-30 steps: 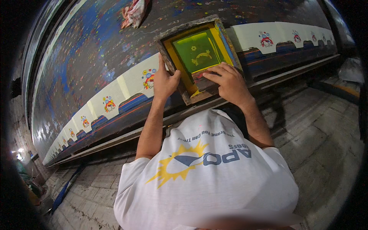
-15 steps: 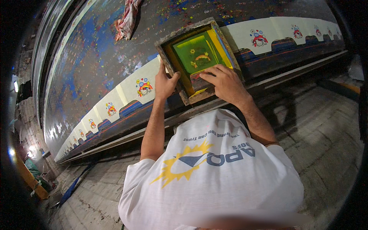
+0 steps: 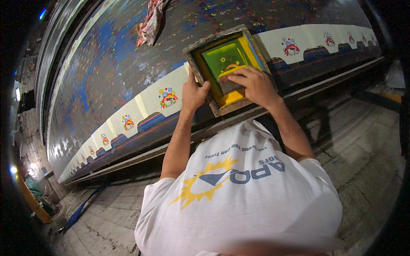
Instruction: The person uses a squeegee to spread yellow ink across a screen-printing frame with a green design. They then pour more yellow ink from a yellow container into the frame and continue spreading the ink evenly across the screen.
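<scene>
A wooden screen-printing frame point(image 3: 198, 42) with yellow edges and green mesh point(image 3: 215, 58) lies on the long paint-spattered table point(image 3: 94, 55). My left hand point(image 3: 194, 91) is closed on the frame's left side, thumb along it. My right hand point(image 3: 258, 87) is closed on a squeegee point(image 3: 227, 82) with yellow ink along its edge, held over the mesh and partly hiding it. A row of white cut pieces point(image 3: 149, 83) with colourful cartoon prints runs left and right of the frame, under which part of the row is hidden.
A crumpled red-and-white cloth point(image 3: 150, 27) lies beyond the frame. The table's near rail point(image 3: 324, 76) runs in front of my body. On the grey floor point(image 3: 94, 226) at lower left are a blue strip point(image 3: 79, 209) and a yellow post point(image 3: 36, 207).
My right hand has moved the squeegee up from the lower part of the mesh, and more of its yellow edge shows. My left hand still holds the frame; the view has shifted slightly.
</scene>
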### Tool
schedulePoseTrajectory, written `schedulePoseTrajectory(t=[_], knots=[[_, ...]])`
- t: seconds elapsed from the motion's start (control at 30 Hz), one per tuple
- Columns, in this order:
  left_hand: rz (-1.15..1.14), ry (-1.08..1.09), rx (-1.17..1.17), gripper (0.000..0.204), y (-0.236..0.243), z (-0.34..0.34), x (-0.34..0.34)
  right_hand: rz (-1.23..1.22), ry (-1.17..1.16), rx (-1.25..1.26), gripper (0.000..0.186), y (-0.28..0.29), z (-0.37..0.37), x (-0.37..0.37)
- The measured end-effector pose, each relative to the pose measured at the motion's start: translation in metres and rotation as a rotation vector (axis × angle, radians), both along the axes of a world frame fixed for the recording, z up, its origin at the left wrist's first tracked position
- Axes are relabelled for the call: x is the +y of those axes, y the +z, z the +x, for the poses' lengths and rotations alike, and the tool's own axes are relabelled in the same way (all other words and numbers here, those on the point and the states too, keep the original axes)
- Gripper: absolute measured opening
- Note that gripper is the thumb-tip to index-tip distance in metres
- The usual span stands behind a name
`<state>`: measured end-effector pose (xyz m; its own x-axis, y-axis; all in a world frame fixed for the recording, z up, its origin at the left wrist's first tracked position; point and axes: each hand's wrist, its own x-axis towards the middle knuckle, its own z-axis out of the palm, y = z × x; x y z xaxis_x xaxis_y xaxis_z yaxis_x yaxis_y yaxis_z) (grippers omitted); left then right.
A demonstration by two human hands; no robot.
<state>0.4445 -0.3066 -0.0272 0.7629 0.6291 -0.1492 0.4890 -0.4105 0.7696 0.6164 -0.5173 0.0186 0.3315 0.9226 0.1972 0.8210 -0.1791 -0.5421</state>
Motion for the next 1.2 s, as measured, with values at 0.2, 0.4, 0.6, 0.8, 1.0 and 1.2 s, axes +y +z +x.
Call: schedulePoseTrajectory(t=[0.2, 0.4, 0.6, 0.8, 1.0, 1.2], knots=[[-0.099, 0.022, -0.007, 0.103, -0.002, -0.001, 0.0, -0.157, -0.023, 0.067, 0.044, 0.002, 0.054, 0.082], [-0.042, 0.024, 0.014, 0.106, 0.002, -0.001, -0.001, -0.333, -0.017, 0.064, 0.041, 0.03, 0.077, 0.113], [-0.093, 0.024, 0.054, 0.107, 0.003, -0.001, -0.001, -0.291, 0.001, 0.058, 0.044, 0.016, 0.072, 0.098], [-0.075, 0.031, 0.066, 0.108, 0.0, 0.0, 0.0, -0.221, 0.021, 0.098, 0.05, 0.018, 0.017, 0.026], [-0.098, 0.042, 0.089, 0.106, 0.003, -0.002, 0.001, -0.222, -0.069, 0.118, 0.056, 0.028, -0.022, -0.015], [-0.085, 0.035, 0.029, 0.098, 0.018, 0.008, -0.007, -0.224, -0.005, 0.115, 0.051, 0.03, -0.001, -0.022]])
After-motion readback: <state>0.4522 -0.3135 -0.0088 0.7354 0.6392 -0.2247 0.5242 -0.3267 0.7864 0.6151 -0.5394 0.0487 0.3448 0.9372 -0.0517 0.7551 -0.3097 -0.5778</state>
